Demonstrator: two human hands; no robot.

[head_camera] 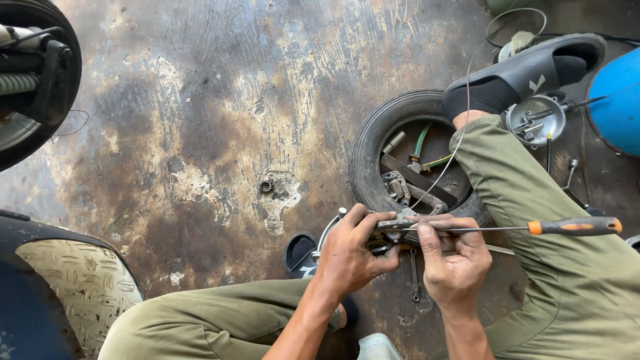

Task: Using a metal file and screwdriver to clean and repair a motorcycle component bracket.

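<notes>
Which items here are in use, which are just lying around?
In use:
left hand
right hand
small metal part
screwdriver

Lying about:
tyre
spanner
round metal plate
blue drum
small bearing

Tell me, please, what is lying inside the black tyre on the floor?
Inside the tyre lie a dark flat bar, a metal part and green-sleeved cable ends. The trouser leg covers its right side, hiding whatever lies there.

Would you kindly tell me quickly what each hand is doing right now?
Left hand: closed around a small metal part.
Right hand: closed, pinching the screwdriver by its shaft against the same part.
</notes>
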